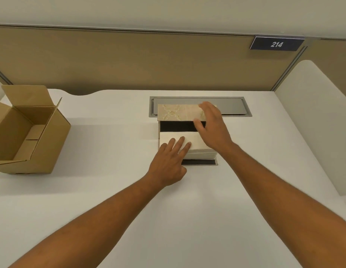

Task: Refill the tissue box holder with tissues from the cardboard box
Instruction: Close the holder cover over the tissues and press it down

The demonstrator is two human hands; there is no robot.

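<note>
The tissue box holder (175,112) stands in the middle of the white desk, beige with a gold floral pattern and a black lining. Its lid stands up at the far side. A stack of white tissues (195,141) lies inside it, rising above the near edge. My left hand (171,160) rests flat on the near left of the stack, fingers spread. My right hand (211,125) reaches over the stack, its fingers against the raised lid. The cardboard box (27,130) sits at the far left, its flaps up and its inside bare.
A grey metal cable hatch (234,108) is set into the desk (110,190) just behind the holder. A tan partition with a "214" plate (276,44) closes the back. A white side panel (319,117) rises at the right.
</note>
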